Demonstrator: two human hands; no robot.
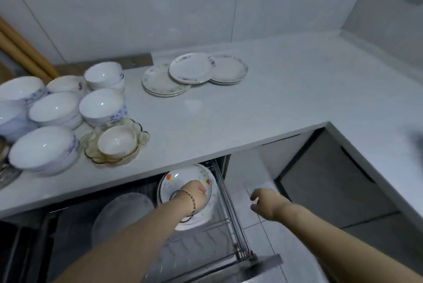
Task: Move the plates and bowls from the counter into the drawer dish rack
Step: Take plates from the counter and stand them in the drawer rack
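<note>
My left hand point(194, 193) reaches down into the open drawer dish rack point(231, 221) and grips a white plate with red flowers point(183, 179) that stands tilted at the rack's far end, in front of other plates. My right hand point(263, 202) hovers over the floor to the right of the drawer, fingers loosely curled, holding nothing. On the counter point(251, 111) lie overlapping white plates point(192, 72) near the back wall. Several white bowls point(100, 106) crowd the counter's left end. A small bowl sits in an amber glass dish point(114, 143).
A grey round lid or plate point(123, 211) lies in the drawer's left part. The drawer's front panel point(263, 264) juts out over the tiled floor. A dark cabinet front point(332, 182) stands to the right under the counter's corner. Wooden rods point(23, 53) lean at far left.
</note>
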